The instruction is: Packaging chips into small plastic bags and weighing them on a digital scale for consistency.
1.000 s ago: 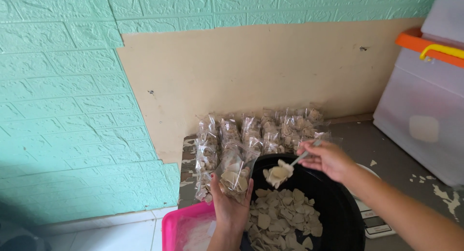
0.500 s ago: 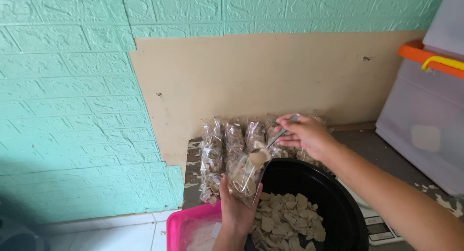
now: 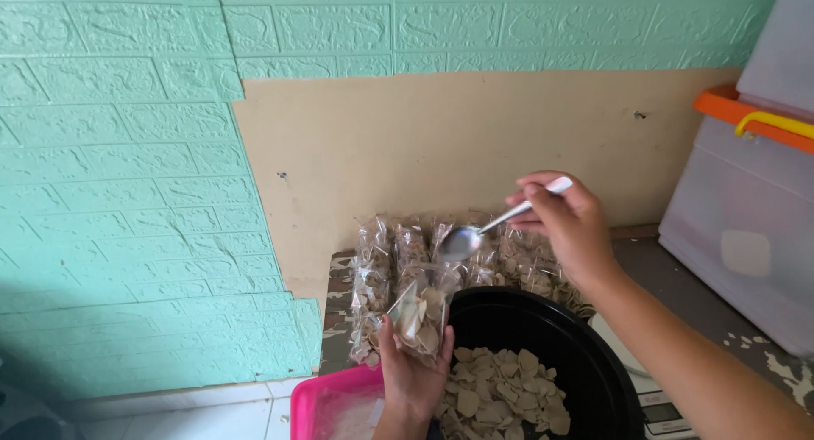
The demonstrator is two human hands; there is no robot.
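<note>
My left hand (image 3: 409, 376) holds a small clear plastic bag (image 3: 420, 311) partly filled with pale beige chips, upright over the rim of a black bowl (image 3: 585, 364). My right hand (image 3: 566, 222) grips a metal spoon (image 3: 487, 231) with a white handle. The spoon's bowl is empty and hovers just above the bag's open mouth. Loose beige chips (image 3: 500, 393) lie in the black bowl below both hands.
Several filled clear bags (image 3: 475, 253) are stacked against a tan board on the green brick-pattern wall. A pink tub (image 3: 326, 404) sits at the lower left. A white scale (image 3: 657, 398) lies under the bowl. At right stands a translucent storage box (image 3: 746, 211) with an orange rim.
The spoon carried chips from the bowl to the bag and tipped them in; it is now empty and raised above the bag. The view shifted slightly downward.
</note>
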